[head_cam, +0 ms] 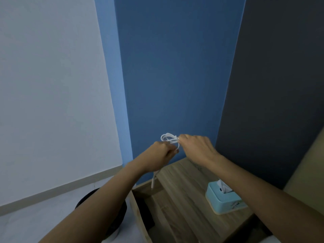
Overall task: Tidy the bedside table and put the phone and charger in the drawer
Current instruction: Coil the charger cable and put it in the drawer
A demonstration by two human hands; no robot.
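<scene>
Both hands are raised in front of the blue wall, above the far corner of the wooden bench (184, 186), winding the white charger cable (169, 138) into a small coil: the left hand (160, 155) is closed around the lower part of the loops, the right hand (196, 146) pinches them at the top, and a loose tail with its plug end (153, 183) hangs down below the left hand, over the open drawer (140, 204). To do this well, I would judge it best to keep the loops even and loose, draw the hanging tail up into the last turns, and hold the coil shut with one hand before lowering it. The drawer stands pulled out to the left of the bench top, with something dark inside that I cannot identify; whether the phone is there cannot be told. Room is decent: the drawer mouth lies almost under the hands, the light blue tissue box (226, 199) sits well to the right, and a dark round bin (103, 214) stands on the floor beside the drawer's front edge, which the dangling plug could catch
</scene>
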